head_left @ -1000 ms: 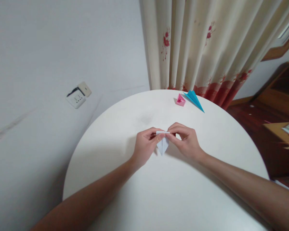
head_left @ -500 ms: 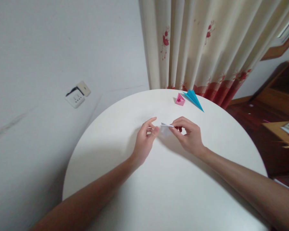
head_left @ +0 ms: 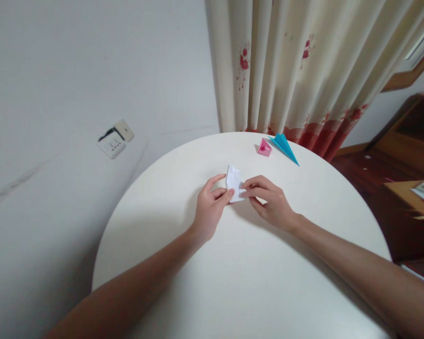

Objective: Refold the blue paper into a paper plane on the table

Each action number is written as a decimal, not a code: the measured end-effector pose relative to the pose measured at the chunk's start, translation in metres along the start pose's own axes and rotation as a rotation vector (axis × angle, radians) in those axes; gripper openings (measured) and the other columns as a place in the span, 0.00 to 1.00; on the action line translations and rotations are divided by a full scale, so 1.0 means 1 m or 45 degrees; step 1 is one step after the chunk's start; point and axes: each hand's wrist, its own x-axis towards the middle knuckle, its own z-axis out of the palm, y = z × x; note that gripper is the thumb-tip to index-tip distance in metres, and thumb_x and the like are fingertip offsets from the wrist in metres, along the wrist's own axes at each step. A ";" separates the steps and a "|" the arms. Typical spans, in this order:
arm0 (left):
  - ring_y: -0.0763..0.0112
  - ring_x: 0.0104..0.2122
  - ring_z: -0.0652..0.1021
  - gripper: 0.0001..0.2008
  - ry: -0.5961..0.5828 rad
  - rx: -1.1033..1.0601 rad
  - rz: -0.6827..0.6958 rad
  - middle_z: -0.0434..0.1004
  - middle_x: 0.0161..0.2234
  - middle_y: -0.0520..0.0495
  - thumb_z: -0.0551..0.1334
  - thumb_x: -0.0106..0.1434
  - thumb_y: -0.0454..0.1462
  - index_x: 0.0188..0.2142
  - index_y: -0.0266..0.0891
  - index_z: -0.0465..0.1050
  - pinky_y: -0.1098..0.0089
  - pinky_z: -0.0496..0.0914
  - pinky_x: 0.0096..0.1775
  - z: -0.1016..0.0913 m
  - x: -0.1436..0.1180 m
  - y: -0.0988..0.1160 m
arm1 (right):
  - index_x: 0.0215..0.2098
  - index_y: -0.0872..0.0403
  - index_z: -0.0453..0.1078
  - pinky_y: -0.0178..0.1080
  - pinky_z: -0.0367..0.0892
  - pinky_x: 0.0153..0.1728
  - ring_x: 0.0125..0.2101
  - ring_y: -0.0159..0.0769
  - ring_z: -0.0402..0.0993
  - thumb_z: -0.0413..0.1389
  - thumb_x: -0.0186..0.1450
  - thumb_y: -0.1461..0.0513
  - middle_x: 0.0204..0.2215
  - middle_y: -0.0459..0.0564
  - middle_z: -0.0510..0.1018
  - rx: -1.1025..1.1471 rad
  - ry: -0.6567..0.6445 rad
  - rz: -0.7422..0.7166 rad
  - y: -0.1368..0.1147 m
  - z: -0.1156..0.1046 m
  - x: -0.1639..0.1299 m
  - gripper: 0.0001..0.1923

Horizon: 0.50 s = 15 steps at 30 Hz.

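A small piece of folded white paper [head_left: 234,182] is held up over the middle of the table, its broad face turned towards me. My left hand [head_left: 212,207] pinches its lower left edge between thumb and fingers, with the index finger reaching along the left side. At the paper's right edge, the fingertips of my right hand [head_left: 268,200] are closed on a small flap near the lower corner. The fine folds of the paper are too small to make out.
The round white table [head_left: 212,292] fills the middle. Near its far edge lie a pink folded-paper piece [head_left: 264,148] and a blue paper plane [head_left: 284,148]. Behind hangs a cream curtain [head_left: 279,61] with red flowers. A wall socket [head_left: 112,144] is at left, a cardboard box [head_left: 403,194] at right.
The white paper has turned from nearly edge-on to face me. My left hand, apart from it before, now grips its left side. My right fingers have shifted to its right edge.
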 end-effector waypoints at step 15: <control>0.68 0.30 0.82 0.23 -0.028 0.102 0.109 0.80 0.28 0.53 0.72 0.58 0.42 0.47 0.42 0.64 0.68 0.76 0.38 0.002 0.001 -0.002 | 0.38 0.52 0.70 0.35 0.69 0.27 0.29 0.32 0.74 0.64 0.61 0.56 0.35 0.46 0.77 0.532 0.208 0.802 -0.004 0.016 -0.004 0.11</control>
